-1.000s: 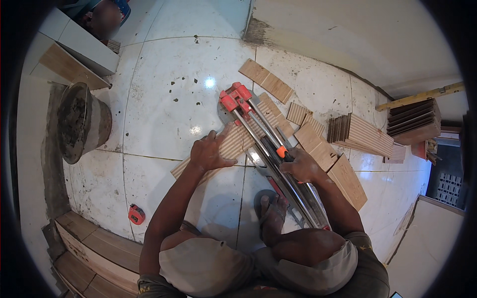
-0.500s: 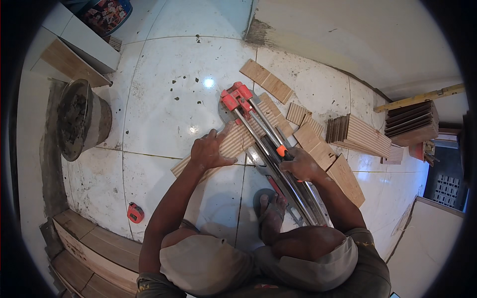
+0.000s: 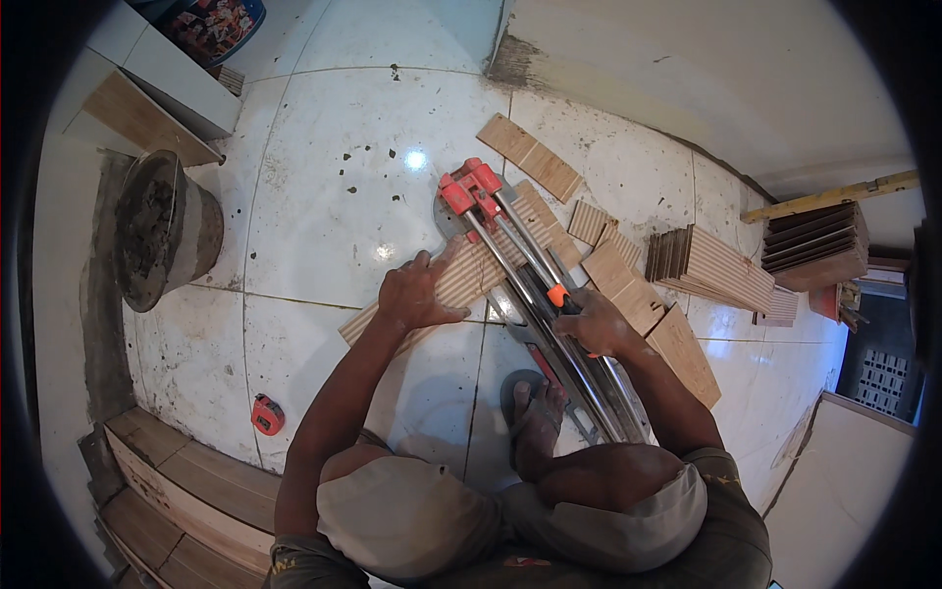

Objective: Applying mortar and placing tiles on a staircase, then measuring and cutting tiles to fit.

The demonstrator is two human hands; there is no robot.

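A manual tile cutter (image 3: 518, 263) with two steel rails and a red end block lies slantwise on the floor in front of me. Under its rails sits a beige ribbed tile (image 3: 469, 277), sticking out on both sides. My left hand (image 3: 416, 294) rests on the tile's left part, fingers and thumb spread. My right hand (image 3: 595, 324) is wrapped round the cutter's black-and-orange handle (image 3: 559, 296), partway along the rails. The palm hides much of that handle. My sandalled foot (image 3: 537, 422) is beside the cutter's near end.
Wood-look tile pieces (image 3: 530, 157) and ribbed offcuts (image 3: 591, 224) lie beyond and right of the cutter. Stacked tiles (image 3: 708, 267) stand at right, near a yellow level (image 3: 834, 196). At left are a bucket of mortar (image 3: 167, 231), a red tape measure (image 3: 267, 415) and tiled steps (image 3: 186, 471).
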